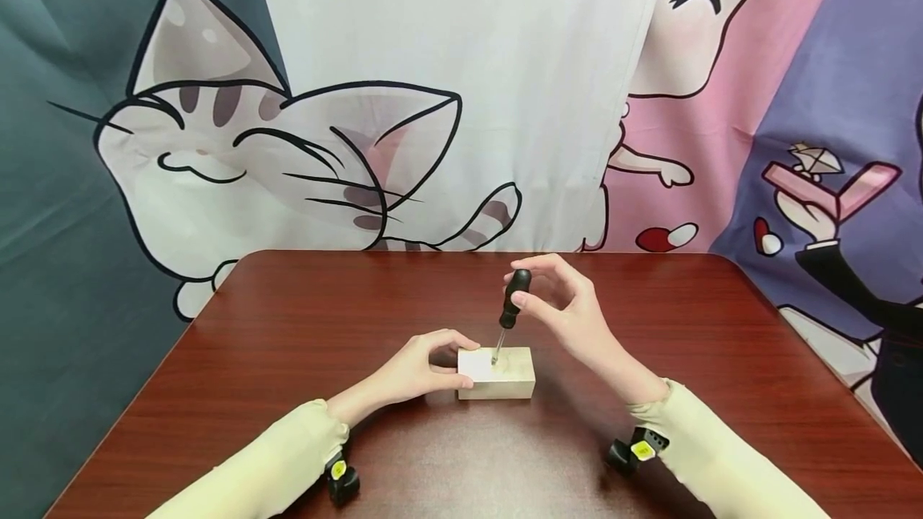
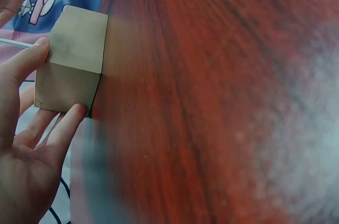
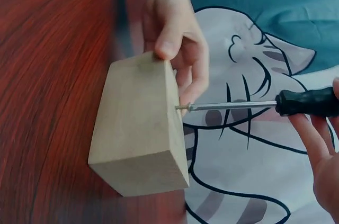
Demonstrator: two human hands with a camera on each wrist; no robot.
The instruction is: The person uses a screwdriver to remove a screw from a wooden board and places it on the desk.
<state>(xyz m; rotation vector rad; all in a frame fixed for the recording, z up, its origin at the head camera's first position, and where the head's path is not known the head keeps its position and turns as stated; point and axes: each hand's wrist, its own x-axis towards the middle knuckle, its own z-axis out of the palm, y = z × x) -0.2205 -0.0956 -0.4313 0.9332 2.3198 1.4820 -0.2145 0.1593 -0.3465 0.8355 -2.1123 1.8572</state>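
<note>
A pale wooden block lies on the table, its long side across the head view. My left hand holds its left end, thumb on the near side and fingers behind. Over the block, my right hand pinches the black handle of a screwdriver, which leans slightly right. In the right wrist view, the metal shank of the screwdriver meets a small screw standing partly out of the block's top face. The left wrist view shows the left hand at the block's end.
The brown wooden table spreads around the block on all sides. A cartoon-printed curtain hangs behind its far edge. Each sleeve carries a black wrist camera, one by the left forearm and one by the right.
</note>
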